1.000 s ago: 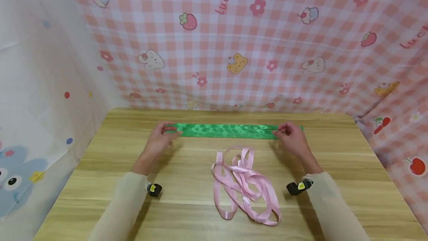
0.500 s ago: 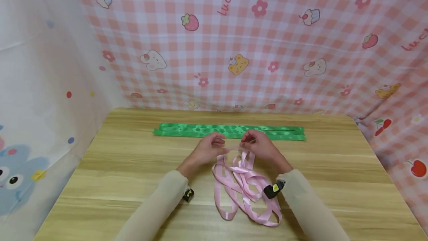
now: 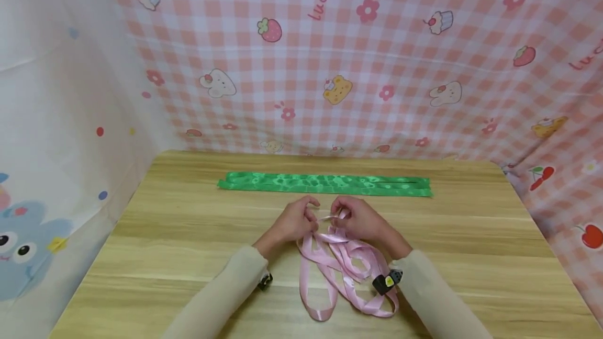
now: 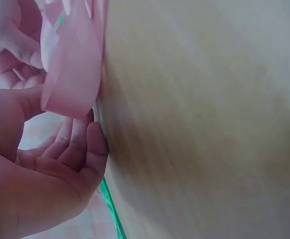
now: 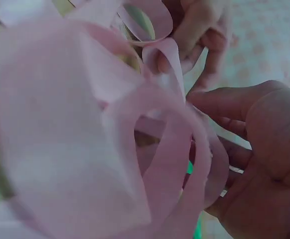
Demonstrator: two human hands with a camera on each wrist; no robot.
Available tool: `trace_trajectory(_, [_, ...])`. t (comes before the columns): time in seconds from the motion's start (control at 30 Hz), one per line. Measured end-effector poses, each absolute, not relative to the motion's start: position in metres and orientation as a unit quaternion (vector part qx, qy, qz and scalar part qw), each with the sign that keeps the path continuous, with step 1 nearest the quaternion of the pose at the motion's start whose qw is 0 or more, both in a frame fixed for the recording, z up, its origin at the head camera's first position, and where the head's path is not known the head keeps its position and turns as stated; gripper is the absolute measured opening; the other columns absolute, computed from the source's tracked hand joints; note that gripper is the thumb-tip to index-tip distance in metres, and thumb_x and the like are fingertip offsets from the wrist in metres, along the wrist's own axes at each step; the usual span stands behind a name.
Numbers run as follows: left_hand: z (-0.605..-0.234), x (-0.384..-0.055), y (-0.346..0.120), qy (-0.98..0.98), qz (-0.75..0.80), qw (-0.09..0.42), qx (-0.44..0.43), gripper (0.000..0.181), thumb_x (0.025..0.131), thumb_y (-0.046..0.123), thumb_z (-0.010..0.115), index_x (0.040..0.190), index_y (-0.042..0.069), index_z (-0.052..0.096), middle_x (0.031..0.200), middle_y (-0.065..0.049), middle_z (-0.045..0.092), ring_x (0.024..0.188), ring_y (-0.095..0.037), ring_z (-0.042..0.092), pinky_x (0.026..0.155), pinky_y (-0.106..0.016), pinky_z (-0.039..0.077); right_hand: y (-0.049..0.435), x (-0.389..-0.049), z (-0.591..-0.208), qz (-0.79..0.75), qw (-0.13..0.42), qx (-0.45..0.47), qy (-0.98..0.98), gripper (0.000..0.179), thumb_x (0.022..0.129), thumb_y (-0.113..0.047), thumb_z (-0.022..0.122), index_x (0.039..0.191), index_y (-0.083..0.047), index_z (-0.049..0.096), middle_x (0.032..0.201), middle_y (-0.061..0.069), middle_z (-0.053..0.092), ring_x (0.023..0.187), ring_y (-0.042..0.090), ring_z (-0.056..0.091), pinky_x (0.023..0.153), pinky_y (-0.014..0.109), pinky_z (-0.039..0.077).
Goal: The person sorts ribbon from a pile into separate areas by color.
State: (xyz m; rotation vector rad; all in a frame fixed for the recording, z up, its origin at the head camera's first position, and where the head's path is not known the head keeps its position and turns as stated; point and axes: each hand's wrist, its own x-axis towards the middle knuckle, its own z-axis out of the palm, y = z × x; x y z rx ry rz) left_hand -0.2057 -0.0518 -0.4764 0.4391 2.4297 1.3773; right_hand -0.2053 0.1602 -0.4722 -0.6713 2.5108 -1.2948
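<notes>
A long pink satin ribbon (image 3: 377,261) lies in a loose tangle on the table, its far end raised between my hands. My left hand (image 3: 294,219) pinches a strand at the far left of the tangle. In the left wrist view, a broad loop of the ribbon (image 4: 77,69) passes between that hand's thumb and fingers. Just to the right, my right hand (image 3: 359,218) holds the ribbon with its fingers curled in. Ribbon loops (image 5: 60,124) fill much of the right wrist view and cover some fingertips there. A short strand spans the gap between both hands.
Beyond the hands, a flat green shiny ribbon strip (image 3: 325,183) lies across the back of the wooden table (image 3: 141,266). A pink checked curtain (image 3: 301,67) hangs behind it, and a white printed curtain (image 3: 61,93) hangs at the left.
Both hands have left the ends of the green strip and come inward and nearer to the pink ribbon. They now hold its far end, which has shifted slightly nearer. The green strip stays at the back.
</notes>
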Motion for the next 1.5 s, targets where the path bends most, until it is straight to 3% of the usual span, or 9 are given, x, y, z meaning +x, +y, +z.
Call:
trace_trajectory(0.13, [-0.475,-0.202,-0.057,0.832,0.508,0.179,0.133,0.047,0.083,-0.009,0.063,0.129,-0.001,0.052,0.077,-0.006,0.070,0.065,-0.011,0.062,0.060,-0.022,0.049,0.158,-0.193,-0.469,-0.454,0.132,-0.306,0.826,0.016,0.086,0.008,0.065,0.099,-0.002,0.065,0.098,0.010,0.066,0.089,0.019,0.065,0.076,0.031,0.056])
trace_trajectory(0.33, [-0.475,-0.197,-0.064,0.817,0.532,0.192,0.114,0.046,0.086,-0.004,0.064,0.130,-0.001,0.050,0.084,-0.009,0.069,0.070,-0.014,0.065,0.063,-0.025,0.052,0.151,-0.181,-0.468,-0.403,0.155,-0.335,0.837,0.018,0.089,-0.003,0.071,0.105,-0.011,0.068,0.102,0.000,0.065,0.100,0.018,0.059,0.085,0.033,0.054])
trace_trajectory(0.5, [-0.472,-0.190,-0.070,0.823,0.513,0.145,0.195,0.041,0.091,0.001,0.063,0.131,0.001,0.053,0.113,-0.015,0.067,0.103,-0.024,0.065,0.087,-0.037,0.053,0.152,-0.176,-0.466,-0.434,0.159,-0.313,0.830,0.019,0.088,0.001,0.070,0.103,-0.011,0.065,0.095,0.000,0.065,0.091,0.015,0.060,0.079,0.027,0.052])
trace_trajectory(0.6, [-0.467,-0.186,-0.074,0.788,0.544,0.167,0.236,0.042,0.094,-0.001,0.058,0.135,0.003,0.052,0.122,-0.017,0.065,0.113,-0.031,0.063,0.092,-0.044,0.052,0.156,-0.175,-0.461,-0.477,0.164,-0.290,0.813,0.021,0.088,0.004,0.066,0.105,-0.009,0.063,0.095,0.003,0.063,0.091,0.018,0.058,0.078,0.027,0.051])
trace_trajectory(0.73, [-0.460,-0.181,-0.078,0.760,0.560,0.208,0.257,0.040,0.096,0.002,0.060,0.135,0.005,0.053,0.109,-0.011,0.071,0.105,-0.028,0.066,0.094,-0.045,0.051,0.161,-0.174,-0.453,-0.511,0.164,-0.264,0.802,0.019,0.089,0.003,0.065,0.107,-0.003,0.062,0.095,0.006,0.063,0.092,0.020,0.059,0.080,0.030,0.052])
trace_trajectory(0.9, [-0.451,-0.175,-0.075,0.763,0.539,0.204,0.291,0.040,0.092,0.006,0.069,0.130,0.008,0.057,0.094,-0.009,0.071,0.097,-0.022,0.065,0.094,-0.042,0.050,0.167,-0.172,-0.443,-0.528,0.156,-0.263,0.793,0.015,0.091,0.001,0.064,0.106,0.002,0.062,0.093,0.008,0.063,0.091,0.019,0.059,0.088,0.043,0.048])
trace_trajectory(1.07, [-0.432,-0.168,-0.075,0.711,0.601,0.219,0.291,0.034,0.095,0.000,0.062,0.128,0.007,0.056,0.097,-0.015,0.066,0.095,-0.038,0.066,0.078,-0.036,0.057,0.173,-0.171,-0.429,-0.582,0.155,-0.301,0.739,0.010,0.093,0.005,0.060,0.103,0.005,0.059,0.088,0.010,0.063,0.082,0.015,0.061,0.076,0.034,0.053])
trace_trajectory(1.27, [-0.398,-0.160,-0.086,0.672,0.645,0.207,0.299,0.030,0.096,-0.004,0.058,0.125,-0.003,0.054,0.101,-0.012,0.062,0.089,-0.018,0.066,0.079,-0.035,0.058,0.184,-0.167,-0.406,-0.625,0.190,-0.351,0.671,0.011,0.096,0.006,0.057,0.105,0.007,0.051,0.074,0.008,0.056,0.056,0.014,0.051,0.046,0.033,0.046])
trace_trajectory(1.5, [-0.375,-0.155,-0.120,0.718,0.615,0.155,0.287,0.027,0.095,0.002,0.064,0.122,0.002,0.059,0.097,-0.010,0.063,0.080,-0.016,0.062,0.068,-0.026,0.054,0.203,-0.158,-0.376,-0.614,0.163,-0.368,0.678,0.011,0.096,0.008,0.056,0.105,0.003,0.052,0.072,0.006,0.051,0.055,0.020,0.042,0.044,0.031,0.040])
